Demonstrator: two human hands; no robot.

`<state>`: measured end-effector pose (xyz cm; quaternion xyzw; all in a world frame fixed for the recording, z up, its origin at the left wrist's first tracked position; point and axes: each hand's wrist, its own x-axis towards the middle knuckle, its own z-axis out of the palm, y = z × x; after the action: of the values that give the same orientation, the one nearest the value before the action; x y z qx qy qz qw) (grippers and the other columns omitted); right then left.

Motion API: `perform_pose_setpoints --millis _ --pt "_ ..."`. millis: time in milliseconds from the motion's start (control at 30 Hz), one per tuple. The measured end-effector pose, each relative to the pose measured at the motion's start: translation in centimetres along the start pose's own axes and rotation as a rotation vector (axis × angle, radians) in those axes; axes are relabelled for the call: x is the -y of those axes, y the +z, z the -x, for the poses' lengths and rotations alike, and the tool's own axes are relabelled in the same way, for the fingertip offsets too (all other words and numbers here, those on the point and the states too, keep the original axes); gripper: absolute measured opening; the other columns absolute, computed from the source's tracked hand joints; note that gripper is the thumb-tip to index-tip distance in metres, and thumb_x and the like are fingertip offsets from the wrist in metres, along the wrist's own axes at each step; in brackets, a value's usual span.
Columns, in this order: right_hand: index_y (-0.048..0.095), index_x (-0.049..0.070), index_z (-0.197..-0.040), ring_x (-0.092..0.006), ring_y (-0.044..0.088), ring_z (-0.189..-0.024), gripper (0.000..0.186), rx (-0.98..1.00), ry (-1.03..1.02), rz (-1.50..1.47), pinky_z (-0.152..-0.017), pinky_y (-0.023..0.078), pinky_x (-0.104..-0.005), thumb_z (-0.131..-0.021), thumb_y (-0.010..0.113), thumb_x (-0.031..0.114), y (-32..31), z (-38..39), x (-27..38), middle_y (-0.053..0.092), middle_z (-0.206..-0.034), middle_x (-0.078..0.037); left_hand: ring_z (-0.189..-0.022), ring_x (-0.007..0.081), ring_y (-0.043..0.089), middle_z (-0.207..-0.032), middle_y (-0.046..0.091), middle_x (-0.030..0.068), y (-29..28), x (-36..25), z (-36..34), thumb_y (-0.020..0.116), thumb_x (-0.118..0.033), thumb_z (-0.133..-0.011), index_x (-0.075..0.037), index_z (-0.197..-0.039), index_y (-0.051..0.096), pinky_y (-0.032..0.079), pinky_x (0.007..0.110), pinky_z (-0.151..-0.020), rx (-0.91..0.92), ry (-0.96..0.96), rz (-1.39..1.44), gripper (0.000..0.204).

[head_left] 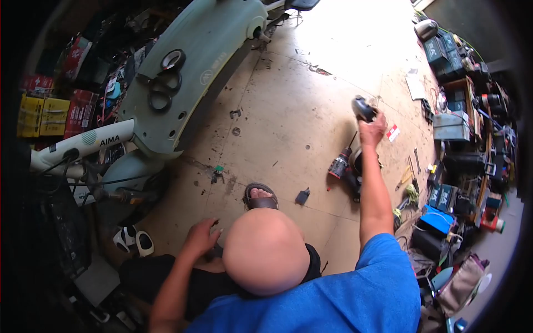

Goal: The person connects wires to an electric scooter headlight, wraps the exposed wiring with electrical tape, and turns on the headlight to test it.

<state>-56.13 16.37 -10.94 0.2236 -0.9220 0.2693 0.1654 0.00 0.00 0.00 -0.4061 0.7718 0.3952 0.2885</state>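
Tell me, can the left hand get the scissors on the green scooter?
Probably yes, with a stretch: the left hand looks empty, and nothing seems to cover the scissors lying on the pale green scooter. They are well ahead of it, though, so leaning forward may be needed.

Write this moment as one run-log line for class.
right hand: holds dark rounded object | left hand: near bent knee | drill: on floor

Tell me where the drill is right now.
In the head view, the red-and-black drill lies on the tan floor, right of centre, just left of the right forearm and below the right hand.
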Motion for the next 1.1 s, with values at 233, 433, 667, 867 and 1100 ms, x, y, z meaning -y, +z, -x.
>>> perform_pose_setpoints --millis 233,433,667,867,1100 --pt "0.063 0.009 -0.118 -0.0369 0.063 -0.115 0.058 0.015 -0.343 -0.580 -0.100 0.052 -0.0444 -0.065 0.082 -0.006 -7.6 10.0 14.9 0.066 -0.120 -0.014 -0.128 0.0306 0.062 -0.144 0.057 0.0233 -2.1 -10.1 -5.9 0.061 -0.031 -0.107 0.004 -0.153 0.041 0.056 0.038 -0.099 -0.034 0.127 1.268 0.061" --pt "0.063 0.010 -0.115 -0.0391 0.063 -0.117 0.060 0.225 -0.505 -0.829 -0.098 0.055 -0.0473 -0.061 0.081 -0.008 -10.1 15.6 21.0 0.065 -0.123 -0.014 -0.122 0.0241 0.062 -0.134 0.063 0.0108 -4.5 -14.3 -7.2 0.071 -0.042 -0.099 -0.002 -0.146 0.050 0.052 0.043 -0.105 0.167 0.384 1.851 0.065" --pt "0.069 0.005 -0.119 -0.0310 0.070 -0.105 0.051 0.636 -0.348 -1.050 -0.088 0.058 -0.0385 -0.071 0.087 0.004 -10.8 15.2 21.0 0.071 -0.119 -0.015 -0.116 0.0228 0.067 -0.127 0.068 0.0110 -3.5 -10.5 -7.0 0.068 -0.008 -0.092 -0.002 -0.139 0.057 0.054 0.038 -0.103 -0.158 0.286 1.747 0.049" --pt "0.071 0.002 -0.122 -0.0171 0.070 -0.098 0.036 0.699 -0.029 -1.012 -0.084 0.056 -0.0310 -0.088 0.081 0.007 -7.8 14.1 24.2 0.075 -0.111 -0.010 -0.116 0.0223 0.065 -0.128 0.065 0.0104 -2.6 -10.2 -7.3 0.070 -0.004 -0.089 -0.004 -0.139 0.054 0.053 0.036 -0.104 -0.298 0.243 1.629 0.053" --pt "0.078 0.002 -0.109 -0.0175 0.071 -0.087 0.023 0.861 0.092 -1.035 -0.079 0.056 -0.0308 -0.087 0.081 0.008 -6.2 16.1 25.1 0.077 -0.099 -0.011 -0.117 0.0210 0.063 -0.129 0.062 0.0103 -1.8 -8.1 -8.4 0.071 -0.005 -0.089 -0.002 -0.139 0.050 0.052 0.035 -0.103 -0.419 0.205 1.536 0.055"
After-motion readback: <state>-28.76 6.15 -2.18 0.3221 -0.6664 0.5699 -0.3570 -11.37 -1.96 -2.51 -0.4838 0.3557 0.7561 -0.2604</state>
